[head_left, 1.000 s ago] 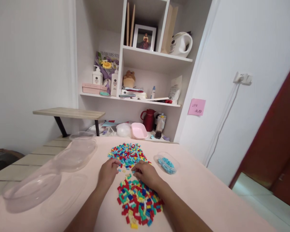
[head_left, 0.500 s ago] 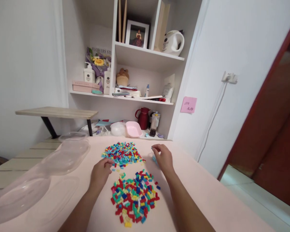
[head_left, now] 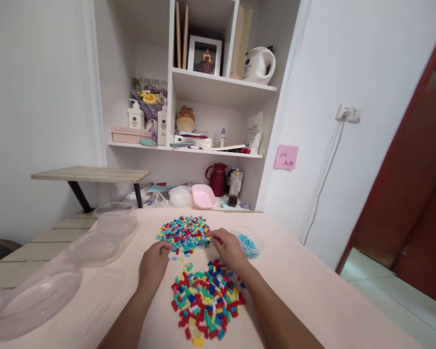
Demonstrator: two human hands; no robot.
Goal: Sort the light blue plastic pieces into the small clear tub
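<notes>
toy bricks (head_left: 208, 303) are spread in 2 piles on the pink table (head_left: 312, 295). the left hand (head_left: 154, 266) is placed at the near left edge of the far pile (head_left: 185, 231), its fingers curled in narrowly. the right hand (head_left: 229, 247) is placed at that pile's right edge, fingertips drawn close; whether a brick is held in either hand cannot be told. light blue bricks (head_left: 247, 244) are contained in a clear tub (head_left: 260, 242), just beside the right hand.
</notes>
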